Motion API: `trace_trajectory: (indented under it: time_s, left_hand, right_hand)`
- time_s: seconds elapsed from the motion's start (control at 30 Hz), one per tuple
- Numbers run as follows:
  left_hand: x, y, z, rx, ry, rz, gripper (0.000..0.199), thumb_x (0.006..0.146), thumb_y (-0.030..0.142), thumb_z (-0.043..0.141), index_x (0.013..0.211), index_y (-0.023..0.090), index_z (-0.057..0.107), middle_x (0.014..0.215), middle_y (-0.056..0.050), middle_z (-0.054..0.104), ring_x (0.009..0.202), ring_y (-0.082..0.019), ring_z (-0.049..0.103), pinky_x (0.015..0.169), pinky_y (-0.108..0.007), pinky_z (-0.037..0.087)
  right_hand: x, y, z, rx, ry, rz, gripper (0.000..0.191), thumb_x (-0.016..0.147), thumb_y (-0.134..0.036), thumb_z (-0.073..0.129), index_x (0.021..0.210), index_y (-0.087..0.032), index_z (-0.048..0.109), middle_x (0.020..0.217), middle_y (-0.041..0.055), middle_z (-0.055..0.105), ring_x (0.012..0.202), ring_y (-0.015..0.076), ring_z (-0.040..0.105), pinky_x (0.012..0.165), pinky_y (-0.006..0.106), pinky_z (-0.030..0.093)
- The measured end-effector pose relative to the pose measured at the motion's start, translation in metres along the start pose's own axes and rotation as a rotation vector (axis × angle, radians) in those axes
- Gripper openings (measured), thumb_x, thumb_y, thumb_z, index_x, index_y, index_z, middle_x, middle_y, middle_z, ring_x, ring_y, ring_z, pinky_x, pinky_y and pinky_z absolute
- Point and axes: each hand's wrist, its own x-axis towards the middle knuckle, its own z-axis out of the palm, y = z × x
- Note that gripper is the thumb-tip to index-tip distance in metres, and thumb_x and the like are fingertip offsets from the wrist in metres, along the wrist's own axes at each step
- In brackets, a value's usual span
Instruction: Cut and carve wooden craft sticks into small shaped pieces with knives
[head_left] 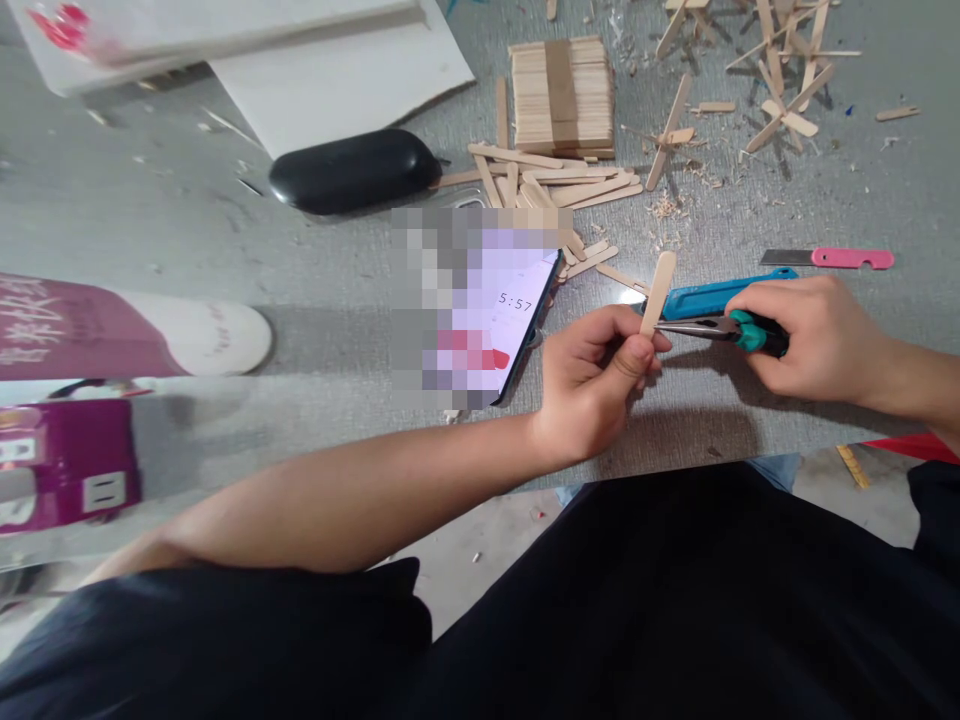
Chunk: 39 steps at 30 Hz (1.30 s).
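Between the thumb and fingers of my left hand a wooden craft stick is pinched, its rounded end pointing up and away from me. My right hand is wrapped round the handles of needle-nose pliers with black and teal grips. The tips of the pliers meet the edge of the stick just above my left thumb; whether the jaws bite into the wood I cannot tell. Just beyond the pliers, a blue utility knife lies on the table, partly covered by my hands.
Beyond my hands lie a banded stack of craft sticks, loose sticks and several crossed-stick pieces. A pink-handled knife is at right. Left of my hands are a phone, a black case and a cup.
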Motion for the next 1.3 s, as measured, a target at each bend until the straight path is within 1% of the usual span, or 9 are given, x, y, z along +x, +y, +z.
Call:
trace_trajectory:
  time_s: [0.2,0.4,0.53,0.83,0.97,1.07,1.13,1.23,1.3]
  left_hand:
    - [0.0,0.001,-0.001,-0.084,-0.06,-0.089,0.055,0.095,0.068,0.097,0.08,0.02,0.075,0.069,-0.001,0.075,0.048,-0.006,0.057,0.045,-0.016,0.048]
    - [0.0,-0.001,-0.001,0.236,0.013,0.077,0.049,0.107,0.063,0.085,0.085,0.019,0.077,0.069,-0.001,0.073,0.053,-0.007,0.057,0.047,-0.018,0.045]
    - [0.001,-0.002,-0.001,0.353,0.035,0.13,0.044,0.111,0.055,0.083,0.085,0.02,0.079,0.068,0.0,0.071,0.051,-0.007,0.055,0.046,-0.02,0.042]
    - [0.009,-0.013,0.004,0.143,0.043,0.164,0.046,0.105,0.063,0.088,0.087,0.021,0.081,0.067,0.0,0.075,0.045,-0.007,0.061,0.045,-0.019,0.048]
    - [0.013,-0.015,0.002,0.18,0.045,0.151,0.049,0.103,0.067,0.088,0.09,0.02,0.082,0.07,-0.001,0.077,0.049,-0.008,0.063,0.048,-0.019,0.051]
    - [0.014,-0.008,0.003,0.224,0.04,0.14,0.05,0.103,0.068,0.087,0.092,0.019,0.082,0.075,-0.003,0.079,0.052,-0.009,0.064,0.05,-0.021,0.053]
    - [0.015,0.001,0.008,0.254,0.029,0.13,0.047,0.104,0.064,0.087,0.093,0.019,0.082,0.077,-0.004,0.079,0.053,-0.009,0.064,0.051,-0.021,0.054]
    - [0.022,0.015,0.022,0.32,-0.015,0.114,0.033,0.107,0.048,0.082,0.092,0.019,0.082,0.076,-0.003,0.078,0.055,-0.009,0.063,0.053,-0.022,0.052]
    - [0.031,0.021,0.034,0.346,-0.037,0.154,0.026,0.106,0.038,0.08,0.089,0.019,0.081,0.071,-0.001,0.075,0.055,-0.009,0.063,0.055,-0.022,0.051]
  right_hand:
    - [0.003,0.005,-0.002,-0.044,-0.019,-0.039,0.012,0.085,-0.023,0.066,0.095,-0.026,0.072,0.091,0.0092,0.081,0.08,0.0307,0.073,0.074,0.046,0.051]
    - [0.002,-0.004,-0.007,-0.095,-0.061,0.074,0.011,0.087,-0.025,0.066,0.096,-0.025,0.073,0.094,0.01,0.083,0.083,0.0323,0.074,0.074,0.045,0.046]
    - [0.002,-0.007,-0.01,-0.138,-0.048,0.139,0.008,0.085,-0.025,0.069,0.092,-0.026,0.072,0.088,0.0077,0.079,0.077,0.0283,0.068,0.069,0.042,0.038]
    - [0.014,-0.006,-0.021,-0.114,-0.01,0.089,0.005,0.082,-0.028,0.07,0.083,-0.027,0.065,0.079,0.0046,0.073,0.072,0.023,0.057,0.065,0.04,0.029]
    - [0.018,0.001,-0.025,-0.108,0.009,0.069,0.005,0.08,-0.029,0.07,0.082,-0.026,0.068,0.079,0.0044,0.074,0.069,0.0215,0.053,0.065,0.038,0.026]
    - [0.018,0.007,-0.024,-0.107,0.03,0.057,0.009,0.08,-0.031,0.068,0.086,-0.025,0.071,0.083,0.0046,0.077,0.071,0.0203,0.054,0.067,0.036,0.026]
    - [0.015,0.012,-0.021,-0.072,0.052,0.06,0.011,0.08,-0.032,0.068,0.088,-0.025,0.072,0.082,0.0047,0.076,0.072,0.02,0.055,0.068,0.035,0.028]
    - [0.007,0.02,-0.02,0.051,0.08,0.058,0.011,0.086,-0.034,0.068,0.088,-0.024,0.072,0.077,0.0033,0.072,0.069,0.0188,0.054,0.068,0.035,0.032]
    - [0.002,0.026,-0.021,0.118,0.119,0.05,0.012,0.09,-0.036,0.069,0.088,-0.025,0.072,0.073,0.0019,0.069,0.066,0.018,0.052,0.067,0.035,0.035]
